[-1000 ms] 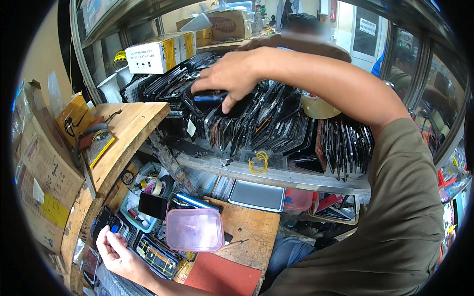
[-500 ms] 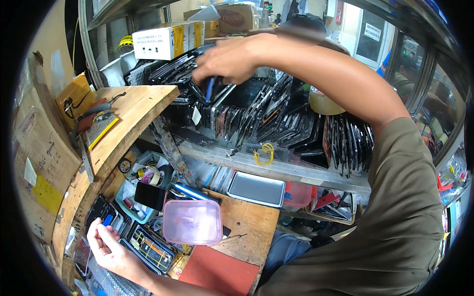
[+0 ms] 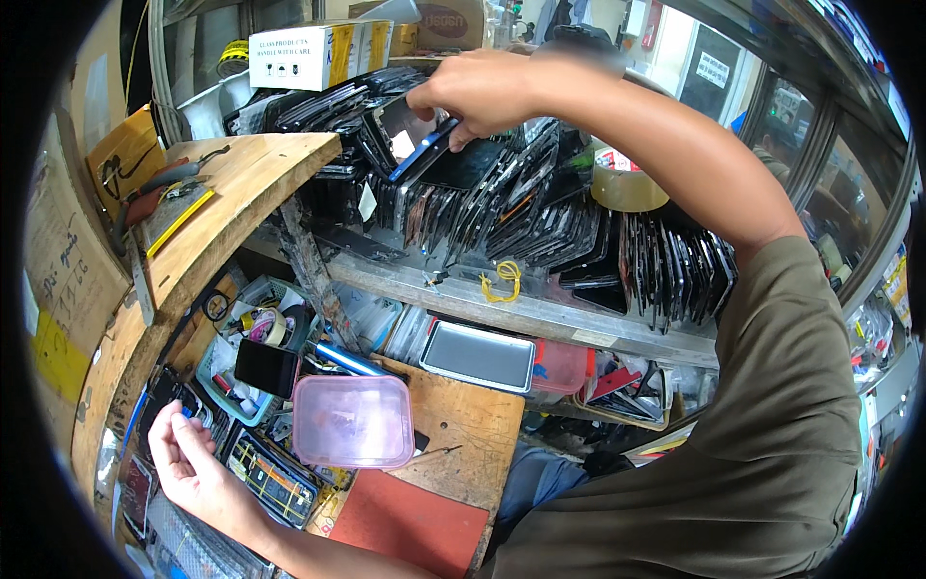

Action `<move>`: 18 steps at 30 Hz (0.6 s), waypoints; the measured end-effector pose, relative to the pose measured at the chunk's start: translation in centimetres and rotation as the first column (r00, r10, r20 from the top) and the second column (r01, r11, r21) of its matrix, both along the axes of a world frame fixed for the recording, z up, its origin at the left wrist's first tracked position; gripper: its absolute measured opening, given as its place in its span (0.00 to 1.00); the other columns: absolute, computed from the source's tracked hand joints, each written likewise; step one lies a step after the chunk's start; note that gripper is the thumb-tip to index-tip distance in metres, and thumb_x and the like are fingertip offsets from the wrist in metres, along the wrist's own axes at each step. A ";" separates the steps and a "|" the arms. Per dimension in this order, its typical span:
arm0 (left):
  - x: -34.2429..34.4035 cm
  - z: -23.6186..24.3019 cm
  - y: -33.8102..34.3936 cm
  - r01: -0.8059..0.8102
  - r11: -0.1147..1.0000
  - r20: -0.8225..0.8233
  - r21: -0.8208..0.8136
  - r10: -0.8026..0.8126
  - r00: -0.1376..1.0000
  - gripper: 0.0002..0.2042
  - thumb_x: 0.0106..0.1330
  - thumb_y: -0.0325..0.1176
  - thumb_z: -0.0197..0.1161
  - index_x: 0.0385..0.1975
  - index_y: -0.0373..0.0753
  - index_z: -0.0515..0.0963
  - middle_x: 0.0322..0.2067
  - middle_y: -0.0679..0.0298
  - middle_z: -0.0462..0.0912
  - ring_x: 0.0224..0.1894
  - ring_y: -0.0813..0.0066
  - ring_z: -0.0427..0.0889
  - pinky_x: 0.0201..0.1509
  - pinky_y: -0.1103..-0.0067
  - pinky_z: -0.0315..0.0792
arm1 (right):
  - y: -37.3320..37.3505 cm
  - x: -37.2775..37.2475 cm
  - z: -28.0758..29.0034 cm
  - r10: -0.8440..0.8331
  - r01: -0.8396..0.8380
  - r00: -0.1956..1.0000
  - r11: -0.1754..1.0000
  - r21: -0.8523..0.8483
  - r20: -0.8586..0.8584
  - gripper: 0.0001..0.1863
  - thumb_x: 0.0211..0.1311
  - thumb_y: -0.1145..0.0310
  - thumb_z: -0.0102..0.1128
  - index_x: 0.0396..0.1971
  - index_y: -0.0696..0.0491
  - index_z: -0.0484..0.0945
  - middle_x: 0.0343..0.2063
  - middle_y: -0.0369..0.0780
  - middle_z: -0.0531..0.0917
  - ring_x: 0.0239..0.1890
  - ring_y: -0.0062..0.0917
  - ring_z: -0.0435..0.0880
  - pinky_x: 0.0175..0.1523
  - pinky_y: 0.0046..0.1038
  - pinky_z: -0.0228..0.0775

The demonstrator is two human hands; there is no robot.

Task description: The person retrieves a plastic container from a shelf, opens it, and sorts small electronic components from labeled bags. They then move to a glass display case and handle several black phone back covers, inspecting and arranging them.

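Note:
Over the packed shelf, my right hand point(image 3: 473, 94) is closed on a phone with a blue edge point(image 3: 424, 150), which it holds tilted among the stacked devices. A dark, glossy screen panel point(image 3: 463, 166) lies just to the right of this phone. Many thin black phones and panels point(image 3: 540, 222) stand on edge along the shelf. At the lower left, my left hand point(image 3: 190, 463) is raised with its fingers curled together; what they hold, if anything, is hidden. Near it are a phone frame with yellow strips point(image 3: 273, 478) and a teal basket point(image 3: 253, 415) of small parts.
A pink translucent container point(image 3: 352, 422) sits on the wooden bench point(image 3: 473, 415) beside a red mat point(image 3: 410, 521). A white carton point(image 3: 289, 60) and a tape roll point(image 3: 627, 183) rest on the stacks. Pliers point(image 3: 183, 174) lie on the raised wooden ledge point(image 3: 256, 159).
My right hand has shifted slightly, and the blue-edged phone now shows more clearly in it. The whole view has moved a little; a blue piece seen by my left fingertips is now mostly hidden.

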State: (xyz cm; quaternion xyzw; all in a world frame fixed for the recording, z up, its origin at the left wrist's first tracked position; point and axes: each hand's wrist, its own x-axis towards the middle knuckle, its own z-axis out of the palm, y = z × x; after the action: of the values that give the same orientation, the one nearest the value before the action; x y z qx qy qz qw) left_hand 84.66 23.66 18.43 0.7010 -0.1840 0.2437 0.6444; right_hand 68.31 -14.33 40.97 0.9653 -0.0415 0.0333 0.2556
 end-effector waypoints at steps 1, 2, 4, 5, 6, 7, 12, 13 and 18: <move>0.0 -0.1 0.0 0.034 0.999 -0.007 0.022 -0.034 0.999 0.09 0.80 0.31 0.58 0.49 0.35 0.83 0.32 0.69 0.80 0.32 0.86 0.73 0.37 0.86 0.68 | 0.0 -0.3 0.0 -0.021 0.021 1.000 0.999 0.026 -0.014 0.24 0.55 0.66 0.79 0.49 0.55 0.79 0.37 0.45 0.90 0.47 0.44 0.89 0.48 0.46 0.78; 0.0 -0.1 -0.1 0.068 0.997 -0.015 0.044 -0.067 0.998 0.09 0.80 0.31 0.58 0.48 0.35 0.83 0.32 0.70 0.79 0.32 0.86 0.73 0.37 0.86 0.68 | 0.0 -0.5 -0.1 -0.025 0.026 1.000 0.999 0.023 -0.017 0.24 0.55 0.66 0.79 0.49 0.55 0.79 0.36 0.45 0.90 0.46 0.45 0.89 0.48 0.46 0.78; 0.0 -0.2 -0.5 0.140 0.989 -0.032 0.038 -0.139 0.990 0.08 0.79 0.29 0.58 0.47 0.34 0.82 0.32 0.71 0.79 0.32 0.87 0.72 0.37 0.87 0.66 | 0.0 -1.0 -0.4 0.013 -0.013 1.000 1.000 0.026 -0.001 0.24 0.55 0.66 0.79 0.49 0.55 0.79 0.33 0.45 0.90 0.45 0.45 0.89 0.48 0.45 0.78; -0.2 -0.2 -0.8 0.176 0.983 -0.033 0.044 -0.174 0.984 0.08 0.79 0.29 0.58 0.47 0.34 0.82 0.32 0.70 0.79 0.32 0.87 0.72 0.37 0.87 0.66 | -0.1 -1.2 -0.5 0.041 -0.041 0.999 0.999 0.005 0.024 0.23 0.55 0.67 0.79 0.48 0.55 0.80 0.32 0.45 0.90 0.45 0.45 0.90 0.47 0.45 0.78; -0.4 -0.1 -1.2 0.222 0.975 -0.064 0.026 -0.220 0.973 0.07 0.79 0.29 0.58 0.46 0.34 0.82 0.32 0.70 0.79 0.33 0.87 0.72 0.37 0.87 0.66 | -0.3 -1.5 -0.5 0.069 -0.069 0.997 0.997 0.018 0.035 0.23 0.55 0.67 0.79 0.48 0.56 0.80 0.33 0.45 0.90 0.44 0.45 0.90 0.47 0.45 0.78; -0.9 0.0 -1.8 0.230 0.971 -0.031 0.059 -0.229 0.973 0.07 0.79 0.28 0.59 0.46 0.33 0.82 0.34 0.69 0.80 0.34 0.87 0.73 0.38 0.86 0.68 | -0.4 -1.8 -0.5 0.048 -0.049 0.998 0.998 0.042 0.031 0.22 0.56 0.67 0.79 0.48 0.56 0.80 0.33 0.45 0.89 0.44 0.45 0.90 0.46 0.45 0.78; -5.5 1.2 -6.7 0.277 0.956 0.080 0.099 -0.285 0.955 0.07 0.77 0.27 0.60 0.45 0.32 0.83 0.35 0.65 0.84 0.33 0.83 0.79 0.37 0.83 0.73 | -1.1 -3.8 0.0 0.061 -0.067 0.995 0.995 0.069 0.082 0.19 0.58 0.66 0.77 0.46 0.56 0.81 0.33 0.44 0.89 0.41 0.44 0.89 0.44 0.44 0.78; -6.5 1.6 -8.1 0.315 0.946 0.102 0.080 -0.322 0.941 0.06 0.76 0.26 0.61 0.44 0.32 0.84 0.34 0.66 0.84 0.32 0.83 0.79 0.36 0.83 0.73 | -1.1 -4.3 0.2 0.046 -0.053 0.995 0.995 0.079 0.089 0.14 0.62 0.64 0.74 0.43 0.56 0.83 0.32 0.45 0.89 0.40 0.43 0.89 0.43 0.44 0.77; -9.9 4.3 -14.8 0.470 0.869 0.212 0.157 -0.494 0.843 0.05 0.71 0.24 0.64 0.41 0.33 0.85 0.31 0.61 0.86 0.29 0.77 0.81 0.36 0.79 0.74 | -1.2 -6.4 1.4 -0.047 0.077 0.992 0.958 0.276 -0.115 0.12 0.69 0.63 0.67 0.39 0.58 0.86 0.30 0.47 0.88 0.34 0.40 0.87 0.42 0.41 0.76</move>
State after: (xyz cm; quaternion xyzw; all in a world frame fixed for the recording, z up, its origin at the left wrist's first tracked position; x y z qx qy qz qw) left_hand 74.79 8.83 22.73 0.6277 -0.4442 0.1492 0.6216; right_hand 61.89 -15.50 42.36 0.9904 -0.0621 -0.0329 0.1192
